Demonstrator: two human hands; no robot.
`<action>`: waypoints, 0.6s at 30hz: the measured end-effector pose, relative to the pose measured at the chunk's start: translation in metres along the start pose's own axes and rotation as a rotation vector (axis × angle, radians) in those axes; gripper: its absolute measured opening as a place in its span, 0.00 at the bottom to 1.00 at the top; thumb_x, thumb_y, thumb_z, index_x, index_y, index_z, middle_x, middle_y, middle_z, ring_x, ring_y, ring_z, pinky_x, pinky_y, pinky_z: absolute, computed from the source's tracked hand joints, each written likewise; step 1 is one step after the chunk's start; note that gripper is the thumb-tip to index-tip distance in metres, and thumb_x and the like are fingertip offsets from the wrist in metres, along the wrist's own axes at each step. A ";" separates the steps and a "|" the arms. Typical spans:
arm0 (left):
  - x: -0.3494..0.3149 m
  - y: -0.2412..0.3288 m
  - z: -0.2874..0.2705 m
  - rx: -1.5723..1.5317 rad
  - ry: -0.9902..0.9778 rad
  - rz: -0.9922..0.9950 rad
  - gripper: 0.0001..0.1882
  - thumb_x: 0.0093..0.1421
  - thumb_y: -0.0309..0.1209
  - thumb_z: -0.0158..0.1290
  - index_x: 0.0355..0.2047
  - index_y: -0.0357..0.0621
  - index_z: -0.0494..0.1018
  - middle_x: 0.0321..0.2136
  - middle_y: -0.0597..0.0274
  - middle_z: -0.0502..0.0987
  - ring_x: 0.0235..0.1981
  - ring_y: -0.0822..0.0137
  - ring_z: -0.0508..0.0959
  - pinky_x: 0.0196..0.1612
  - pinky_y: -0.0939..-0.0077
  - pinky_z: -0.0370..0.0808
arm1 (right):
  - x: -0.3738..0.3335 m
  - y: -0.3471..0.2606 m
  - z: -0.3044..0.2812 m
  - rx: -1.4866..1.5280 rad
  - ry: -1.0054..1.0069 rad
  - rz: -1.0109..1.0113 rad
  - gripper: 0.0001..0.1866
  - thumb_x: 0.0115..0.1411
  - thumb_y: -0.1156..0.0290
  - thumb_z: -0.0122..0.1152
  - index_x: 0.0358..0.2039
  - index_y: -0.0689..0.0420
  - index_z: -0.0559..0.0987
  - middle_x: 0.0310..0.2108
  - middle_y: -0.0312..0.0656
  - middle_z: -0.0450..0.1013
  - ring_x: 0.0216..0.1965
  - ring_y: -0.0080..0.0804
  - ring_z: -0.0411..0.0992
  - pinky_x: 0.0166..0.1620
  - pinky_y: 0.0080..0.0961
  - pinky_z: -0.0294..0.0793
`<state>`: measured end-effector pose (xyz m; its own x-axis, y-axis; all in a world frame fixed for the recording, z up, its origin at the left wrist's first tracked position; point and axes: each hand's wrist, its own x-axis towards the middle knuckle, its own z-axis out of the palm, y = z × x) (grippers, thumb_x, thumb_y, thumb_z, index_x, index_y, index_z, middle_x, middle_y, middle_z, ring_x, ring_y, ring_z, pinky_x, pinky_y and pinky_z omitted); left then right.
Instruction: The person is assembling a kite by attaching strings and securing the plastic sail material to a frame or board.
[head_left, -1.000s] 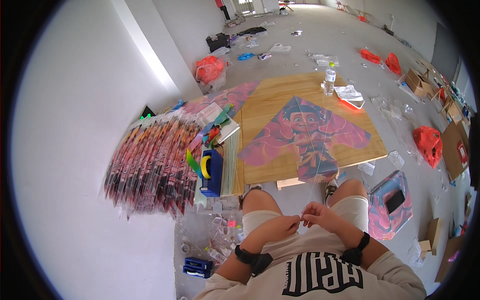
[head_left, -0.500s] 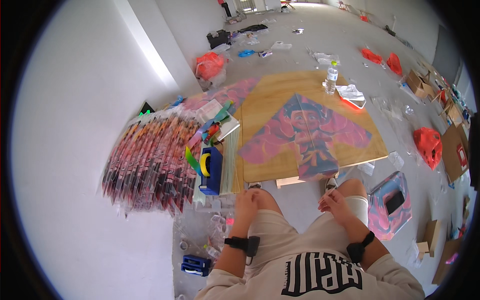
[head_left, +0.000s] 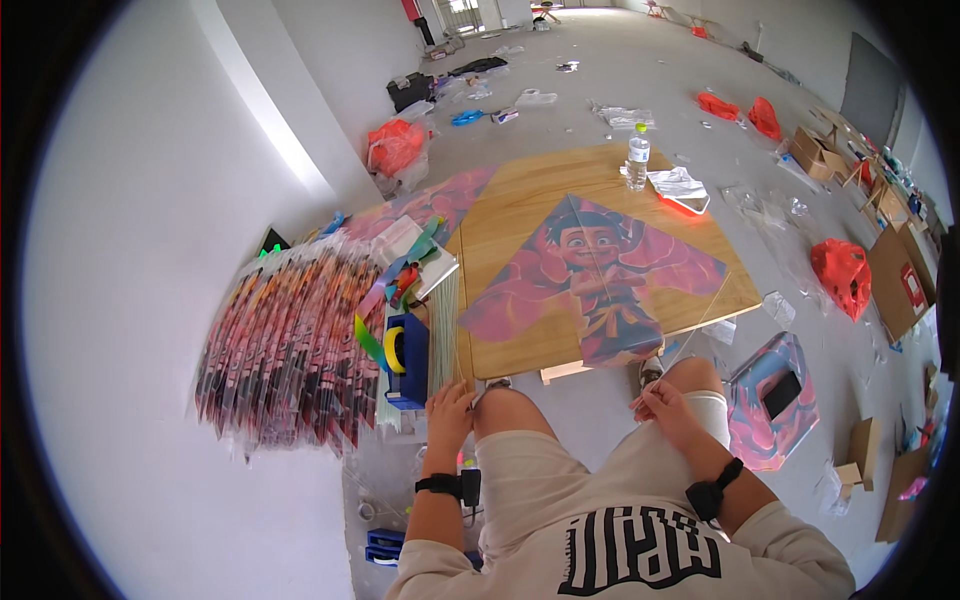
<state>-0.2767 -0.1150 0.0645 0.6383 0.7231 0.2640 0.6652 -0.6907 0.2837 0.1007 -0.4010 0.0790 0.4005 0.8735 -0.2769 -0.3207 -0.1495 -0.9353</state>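
A diamond-winged kite (head_left: 600,270) printed with a cartoon figure in pink and purple lies flat on the wooden table (head_left: 520,180), its lower panel hanging over the near edge. My left hand (head_left: 450,412), fingers closed, is by my left knee below the bundle of thin pale sticks (head_left: 443,335); a thin stick seems to rise from it. My right hand (head_left: 662,405) is closed near my right knee, with a thin pale stick (head_left: 697,332) slanting up from it toward the kite's right wing tip. Where the sticks meet the fingers is too fine to see clearly.
Left of the table lies a stack of packaged folded kites (head_left: 290,345). A blue tape dispenser (head_left: 408,375) with yellow tape stands beside the sticks. A water bottle (head_left: 637,160) and a red-rimmed tray (head_left: 682,190) are at the back right. A dark phone (head_left: 781,395) rests on the right.
My left hand has moved left, up beside the stick bundle. Thin sticks now show near both hands. The view has shifted slightly to the right; the kite stays on the table.
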 end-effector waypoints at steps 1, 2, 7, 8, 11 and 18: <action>0.001 0.000 0.002 -0.006 0.040 0.009 0.17 0.56 0.29 0.63 0.48 0.55 0.86 0.61 0.63 0.79 0.68 0.53 0.72 0.67 0.50 0.64 | 0.000 0.001 -0.001 -0.012 -0.009 0.000 0.07 0.79 0.66 0.52 0.45 0.54 0.74 0.40 0.41 0.83 0.36 0.27 0.80 0.44 0.25 0.80; 0.000 0.000 0.003 -0.012 0.081 0.016 0.16 0.56 0.29 0.64 0.46 0.53 0.85 0.59 0.64 0.81 0.66 0.53 0.74 0.67 0.52 0.65 | 0.001 0.002 0.000 -0.004 -0.007 0.002 0.06 0.79 0.66 0.52 0.45 0.54 0.74 0.40 0.41 0.83 0.36 0.27 0.80 0.43 0.25 0.80; 0.003 -0.004 -0.002 0.053 0.215 -0.044 0.11 0.58 0.27 0.63 0.42 0.51 0.85 0.52 0.65 0.82 0.58 0.56 0.77 0.59 0.53 0.71 | 0.002 0.003 0.001 -0.004 -0.006 0.015 0.06 0.79 0.68 0.52 0.47 0.54 0.75 0.40 0.42 0.83 0.36 0.27 0.80 0.43 0.25 0.79; 0.002 -0.009 -0.001 0.098 0.254 -0.074 0.10 0.58 0.27 0.63 0.41 0.51 0.85 0.51 0.65 0.82 0.58 0.57 0.77 0.58 0.53 0.71 | 0.003 0.003 0.003 -0.008 -0.007 0.013 0.06 0.78 0.67 0.53 0.47 0.54 0.76 0.40 0.42 0.83 0.36 0.27 0.80 0.43 0.24 0.79; -0.005 -0.008 -0.011 0.116 0.289 -0.139 0.07 0.59 0.26 0.62 0.38 0.49 0.84 0.48 0.62 0.83 0.51 0.55 0.81 0.54 0.53 0.74 | 0.001 0.004 0.001 -0.013 0.006 0.006 0.07 0.78 0.67 0.54 0.48 0.55 0.77 0.39 0.41 0.82 0.35 0.27 0.79 0.43 0.24 0.78; -0.038 -0.024 -0.032 -0.219 0.048 -0.403 0.06 0.62 0.30 0.59 0.37 0.45 0.83 0.35 0.53 0.84 0.36 0.47 0.83 0.45 0.51 0.78 | 0.002 0.005 -0.004 0.036 0.017 0.002 0.08 0.78 0.66 0.53 0.48 0.56 0.77 0.36 0.39 0.79 0.34 0.25 0.77 0.42 0.24 0.77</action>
<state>-0.3300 -0.1258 0.0773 0.3233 0.9369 0.1331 0.7559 -0.3403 0.5592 0.1033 -0.4019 0.0734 0.4143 0.8650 -0.2830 -0.3519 -0.1345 -0.9263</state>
